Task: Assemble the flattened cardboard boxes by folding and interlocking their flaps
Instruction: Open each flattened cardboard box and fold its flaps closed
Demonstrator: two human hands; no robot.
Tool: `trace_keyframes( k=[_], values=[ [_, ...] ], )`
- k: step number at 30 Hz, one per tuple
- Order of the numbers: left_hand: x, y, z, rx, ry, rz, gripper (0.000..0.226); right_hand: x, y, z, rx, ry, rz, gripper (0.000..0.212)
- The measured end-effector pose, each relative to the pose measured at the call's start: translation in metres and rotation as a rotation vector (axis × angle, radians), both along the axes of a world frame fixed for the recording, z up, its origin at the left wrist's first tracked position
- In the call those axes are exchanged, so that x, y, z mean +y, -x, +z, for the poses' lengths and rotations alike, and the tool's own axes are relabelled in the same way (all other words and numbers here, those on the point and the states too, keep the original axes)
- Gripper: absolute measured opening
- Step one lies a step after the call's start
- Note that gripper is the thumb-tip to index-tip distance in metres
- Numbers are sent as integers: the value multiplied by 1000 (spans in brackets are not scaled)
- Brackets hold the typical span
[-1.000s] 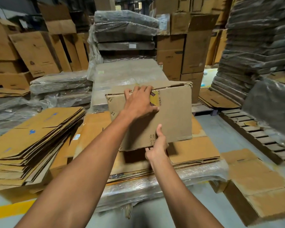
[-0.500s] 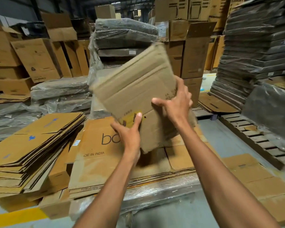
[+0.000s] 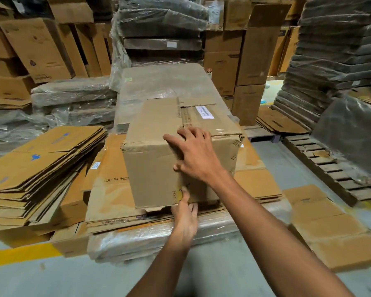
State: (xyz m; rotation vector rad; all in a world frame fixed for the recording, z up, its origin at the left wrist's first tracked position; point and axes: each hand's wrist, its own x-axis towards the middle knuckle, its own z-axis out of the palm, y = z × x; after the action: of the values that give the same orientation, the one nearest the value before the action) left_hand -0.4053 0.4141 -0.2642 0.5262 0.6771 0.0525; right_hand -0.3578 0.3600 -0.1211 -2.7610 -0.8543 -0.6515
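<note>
The cardboard box (image 3: 156,168) stands opened up in the middle of the view, on a pile of flat cartons (image 3: 107,202). The right hand (image 3: 196,155), its fingers spread wide, presses on the near top edge of the box. At 6 o'clock of the box, the left hand (image 3: 185,213) pinches the bottom edge, with the thumb on the front face.

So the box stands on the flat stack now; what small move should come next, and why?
Probably push the protruding bottom flap in with the left hand, while the right hand steadies the box at its top front edge: the flap's edge peeks out under the front wall, so the base seems not fully closed.
</note>
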Motion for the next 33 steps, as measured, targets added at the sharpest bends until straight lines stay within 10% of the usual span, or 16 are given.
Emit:
trace_keyframes(
  k=[7, 13, 18, 33],
  values=[
    [38, 22, -22, 138, -505, -321, 41, -3, 0, -54, -18, 101, 42, 77],
    [68, 42, 46, -131, -1485, -206, 22, -11, 1, -91, 50, -50, 100, 55],
    [92, -2, 86, -387, -1910, -163, 17, -12, -2, -86, 177, -250, 112, 41],
    [114, -114, 82, -374, -2198, -713, 55, 3, -79, -27, 388, 316, -137, 72]
  ],
)
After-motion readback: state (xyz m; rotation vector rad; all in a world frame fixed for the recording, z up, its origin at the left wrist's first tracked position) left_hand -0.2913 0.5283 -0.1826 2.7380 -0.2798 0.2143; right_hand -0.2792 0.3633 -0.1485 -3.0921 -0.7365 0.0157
